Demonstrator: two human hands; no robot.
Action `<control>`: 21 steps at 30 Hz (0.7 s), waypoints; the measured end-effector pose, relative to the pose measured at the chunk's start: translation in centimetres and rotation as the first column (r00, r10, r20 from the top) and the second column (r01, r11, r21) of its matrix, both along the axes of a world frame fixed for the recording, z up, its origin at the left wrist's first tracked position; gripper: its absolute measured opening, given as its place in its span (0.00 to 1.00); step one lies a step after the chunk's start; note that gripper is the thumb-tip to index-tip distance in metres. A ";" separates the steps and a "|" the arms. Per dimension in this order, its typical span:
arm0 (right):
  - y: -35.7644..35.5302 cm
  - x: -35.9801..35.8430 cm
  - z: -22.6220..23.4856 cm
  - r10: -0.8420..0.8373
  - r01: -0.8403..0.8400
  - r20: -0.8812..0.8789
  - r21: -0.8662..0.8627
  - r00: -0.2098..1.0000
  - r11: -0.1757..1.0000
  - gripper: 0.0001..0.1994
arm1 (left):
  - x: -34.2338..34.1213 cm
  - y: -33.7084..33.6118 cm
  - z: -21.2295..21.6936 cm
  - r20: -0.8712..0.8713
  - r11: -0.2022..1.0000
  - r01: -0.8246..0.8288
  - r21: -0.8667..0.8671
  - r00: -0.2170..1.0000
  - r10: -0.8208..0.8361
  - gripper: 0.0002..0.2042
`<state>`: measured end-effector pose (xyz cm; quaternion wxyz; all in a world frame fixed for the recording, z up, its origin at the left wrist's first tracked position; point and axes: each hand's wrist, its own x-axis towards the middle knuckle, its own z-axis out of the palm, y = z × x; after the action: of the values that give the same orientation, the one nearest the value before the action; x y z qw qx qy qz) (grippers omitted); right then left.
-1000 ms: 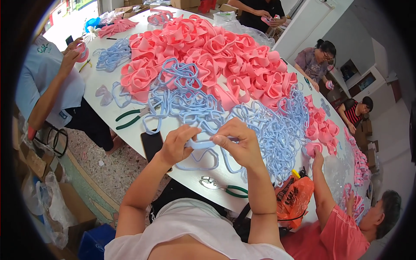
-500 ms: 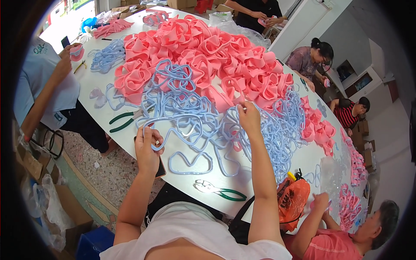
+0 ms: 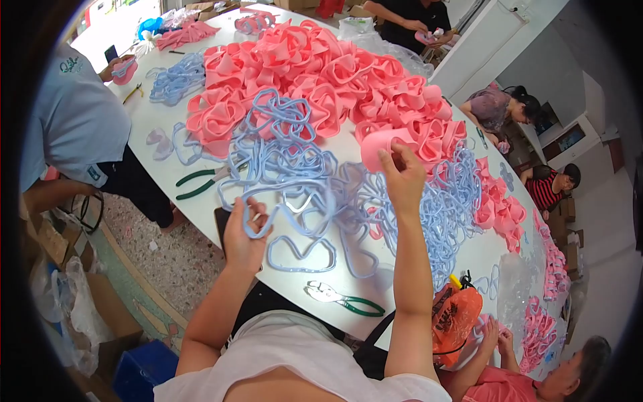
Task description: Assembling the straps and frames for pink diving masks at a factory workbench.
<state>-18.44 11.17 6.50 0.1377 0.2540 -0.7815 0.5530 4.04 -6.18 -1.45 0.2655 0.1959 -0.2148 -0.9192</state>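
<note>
A light-blue loop of soft trim point(image 3: 276, 213) hangs from the curled fingers of my left hand point(image 3: 245, 234), above the table's near edge. My right hand point(image 3: 406, 175) pinches a flat pink band point(image 3: 379, 149) at the front of a big heap of pink bands point(image 3: 315, 74). Between and beyond my hands spreads a tangle of blue loops point(image 3: 281, 161). One bent blue loop point(image 3: 301, 269) lies by itself near me. Green-handled pliers point(image 3: 345, 299) rest close to my body, and a second green-handled pair point(image 3: 201, 183) lies left of the tangle.
An orange bag point(image 3: 457, 318) sits at the table's near right. Co-workers stand around the white table point(image 3: 167, 164), one in a light-blue shirt point(image 3: 87, 120) at the left, another in pink point(image 3: 495, 382) at the lower right. A blue bin point(image 3: 146, 372) stands on the floor.
My right hand has moved from the blue tangle up to the pink heap and taken hold of a pink band. My left hand still holds the blue loop. The view has shifted slightly.
</note>
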 end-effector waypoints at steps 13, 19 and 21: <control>1.1 9.8 -8.2 0.420 -0.424 0.591 -0.141 0.689 0.895 0.12 | -0.6 4.0 -4.4 0.087 0.952 0.138 -0.275 0.989 -0.118 0.16; 4.5 9.3 -7.6 0.570 -0.145 0.671 -0.579 0.473 0.802 0.15 | -0.8 3.3 -5.2 0.146 0.923 0.119 -0.367 0.987 -0.069 0.16; 4.4 10.4 -7.5 0.516 -0.153 0.701 -0.514 0.493 0.844 0.17 | -1.4 2.7 -5.1 0.200 0.864 0.168 -0.475 0.977 -0.080 0.16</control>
<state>-8.05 15.52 -0.99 -0.3058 0.0860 -0.5623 0.7635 2.62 -3.53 -6.50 0.2269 0.1871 -0.4749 -0.8294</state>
